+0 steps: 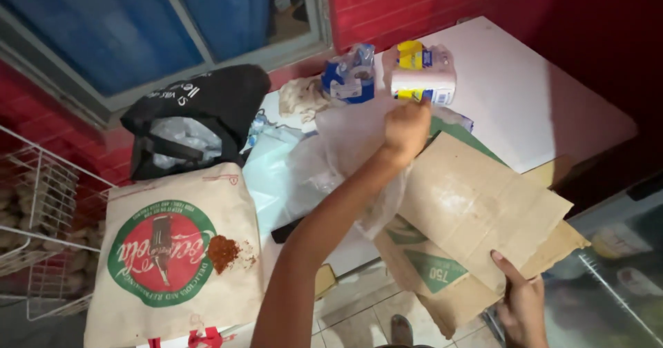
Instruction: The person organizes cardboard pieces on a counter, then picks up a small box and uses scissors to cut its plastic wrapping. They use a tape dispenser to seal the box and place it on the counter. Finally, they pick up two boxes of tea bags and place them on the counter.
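We look down on a white desk (539, 92) set against a red brick wall (414, 3), with a blue-paned window (138, 23) above its far edge. Our left hand (406, 128) reaches out over the desk, its fingers curled shut around the top of a thin clear plastic bag (345, 148), which hangs and spreads below the wrist across the middle of the desk. Just beyond that hand stands a wrapped white roll with a yellow and blue label (423, 75), close to the knuckles; we cannot tell whether they touch. Beside the roll sits a crumpled blue and clear wrapper (351, 75), and next to that a bunched pale cloth (300, 98).

Our right hand (521, 306) sits low at the desk's near edge, fingers pinched on the lower edge of a flattened brown cardboard sheet (476, 210), which lies tilted, partly on the desk and partly overhanging the tiled floor (359, 313). A second cardboard piece with green print (425, 268) lies under it.

On the left a cream tote bag with a round red and green emblem (173, 251) lies flat, with a black bag (200, 117) behind it. A white wire rack (41, 217) stands at the far left.
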